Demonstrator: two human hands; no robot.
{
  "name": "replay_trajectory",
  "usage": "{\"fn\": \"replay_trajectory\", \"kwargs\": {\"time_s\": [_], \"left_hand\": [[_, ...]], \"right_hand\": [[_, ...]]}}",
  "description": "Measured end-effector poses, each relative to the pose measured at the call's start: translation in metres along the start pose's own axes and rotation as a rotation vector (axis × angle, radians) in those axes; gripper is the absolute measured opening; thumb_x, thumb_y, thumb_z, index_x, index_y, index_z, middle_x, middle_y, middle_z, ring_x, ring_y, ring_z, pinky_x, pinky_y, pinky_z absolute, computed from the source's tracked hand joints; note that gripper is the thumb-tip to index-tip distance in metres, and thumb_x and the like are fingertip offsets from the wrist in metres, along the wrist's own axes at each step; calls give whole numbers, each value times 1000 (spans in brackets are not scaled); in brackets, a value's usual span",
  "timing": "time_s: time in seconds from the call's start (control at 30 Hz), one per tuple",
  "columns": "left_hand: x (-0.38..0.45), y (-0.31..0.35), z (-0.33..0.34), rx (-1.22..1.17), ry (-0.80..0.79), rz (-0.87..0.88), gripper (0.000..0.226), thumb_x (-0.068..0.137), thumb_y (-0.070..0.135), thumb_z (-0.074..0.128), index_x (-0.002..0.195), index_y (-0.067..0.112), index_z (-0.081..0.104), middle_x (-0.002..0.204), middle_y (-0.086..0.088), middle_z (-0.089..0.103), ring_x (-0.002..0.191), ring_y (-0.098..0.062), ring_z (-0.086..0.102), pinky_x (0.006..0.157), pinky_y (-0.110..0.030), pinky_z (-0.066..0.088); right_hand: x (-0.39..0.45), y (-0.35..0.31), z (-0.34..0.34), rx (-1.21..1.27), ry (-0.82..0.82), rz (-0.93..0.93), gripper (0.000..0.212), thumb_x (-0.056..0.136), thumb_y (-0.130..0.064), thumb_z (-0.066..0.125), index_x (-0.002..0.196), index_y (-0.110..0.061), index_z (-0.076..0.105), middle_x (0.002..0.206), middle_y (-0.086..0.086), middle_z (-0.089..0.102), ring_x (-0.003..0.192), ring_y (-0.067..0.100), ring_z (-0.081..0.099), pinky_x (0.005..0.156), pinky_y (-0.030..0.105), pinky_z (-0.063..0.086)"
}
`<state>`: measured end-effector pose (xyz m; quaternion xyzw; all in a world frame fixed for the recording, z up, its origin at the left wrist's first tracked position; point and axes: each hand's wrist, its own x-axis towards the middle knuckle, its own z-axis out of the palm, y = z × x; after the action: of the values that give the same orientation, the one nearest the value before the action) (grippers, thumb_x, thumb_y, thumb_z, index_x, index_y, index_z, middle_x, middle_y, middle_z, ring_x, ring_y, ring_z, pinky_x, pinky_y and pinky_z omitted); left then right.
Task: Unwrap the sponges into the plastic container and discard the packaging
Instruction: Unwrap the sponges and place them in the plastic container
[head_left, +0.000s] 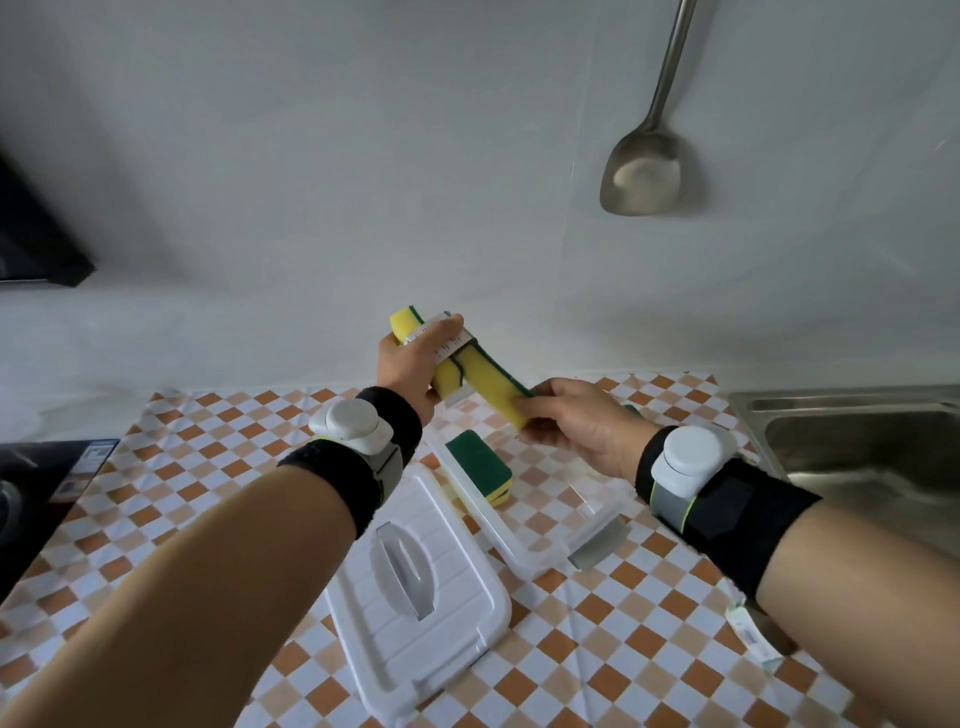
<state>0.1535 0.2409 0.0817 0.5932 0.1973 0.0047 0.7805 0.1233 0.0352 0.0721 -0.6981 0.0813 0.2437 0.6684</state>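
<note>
A bundle of yellow sponges with green scrub sides is held above the counter, wrapped by a white paper band. My left hand grips the bundle at the band, near its upper end. My right hand pinches the lower end of the bundle. Below them stands a clear plastic container with one green-topped sponge lying in its far end. The container's white lid with a grey handle lies beside it on the left.
A checked orange-and-white mat covers the counter. A steel sink is at the right, a black stove at the left. A metal spatula hangs on the wall. A piece of discarded wrapping lies under my right forearm.
</note>
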Motion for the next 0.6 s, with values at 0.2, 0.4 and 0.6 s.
{"fn": "replay_trajectory", "kwargs": {"time_s": [0.2, 0.4, 0.6], "left_hand": [[1, 2, -5, 107, -28, 43, 34, 83, 28, 88, 105, 14, 67, 84, -9, 77, 64, -18, 75, 67, -36, 57], [2, -10, -3, 170, -17, -7, 37, 84, 24, 88, 99, 24, 55, 91, -4, 73, 60, -5, 76, 50, -25, 59], [5, -17, -5, 139, -30, -57, 82, 73, 33, 96, 137, 21, 47, 119, -14, 72, 93, -22, 80, 60, -29, 60]], "right_hand": [[2, 18, -3, -833, 192, -101, 36, 78, -48, 72, 100, -21, 61, 91, -1, 67, 84, 17, 64, 71, 32, 52], [24, 45, 11, -1344, 323, -244, 40, 83, -41, 63, 108, -12, 49, 102, 8, 62, 89, 24, 63, 72, 31, 51], [49, 73, 22, -1366, 386, -162, 47, 91, -38, 63, 123, -8, 46, 121, 11, 55, 100, 24, 62, 72, 27, 41]]}}
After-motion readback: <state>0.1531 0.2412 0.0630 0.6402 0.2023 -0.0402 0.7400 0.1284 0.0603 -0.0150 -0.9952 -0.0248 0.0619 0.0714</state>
